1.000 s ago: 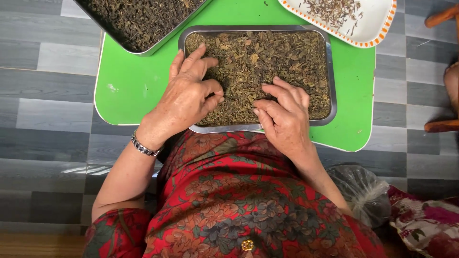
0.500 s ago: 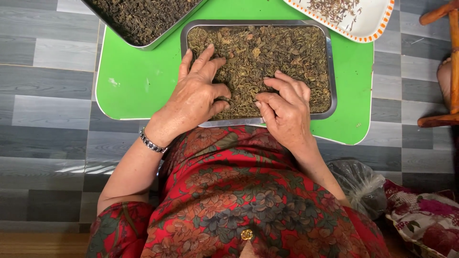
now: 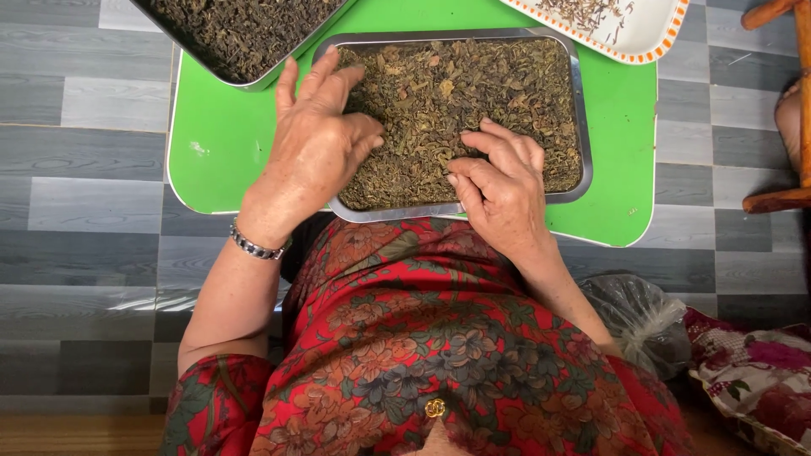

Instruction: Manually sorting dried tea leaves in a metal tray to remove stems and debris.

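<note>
A steel tray (image 3: 583,127) full of dried dark-green leaves (image 3: 473,93) lies on a small green table (image 3: 220,143). My left hand (image 3: 317,139) rests flat over the tray's left rim, fingers spread on the leaves, a metal bracelet (image 3: 253,245) on its wrist. At the tray's near edge, my right hand (image 3: 503,181) has curled fingertips pressing into the leaves. Whether it pinches any leaves is hidden.
A second steel tray of dark leaves (image 3: 245,34) overlaps the table's far left corner. A white orange-rimmed tray with stalks (image 3: 629,29) sits far right. A wooden stool leg (image 3: 781,198) stands right; a plastic bag (image 3: 642,317) and floral cushion (image 3: 752,371) lie near right on grey floor.
My left hand has slid forward and left along the tray's rim. My right hand has shifted slightly, fingers still working in the leaves. The view has drifted a little.
</note>
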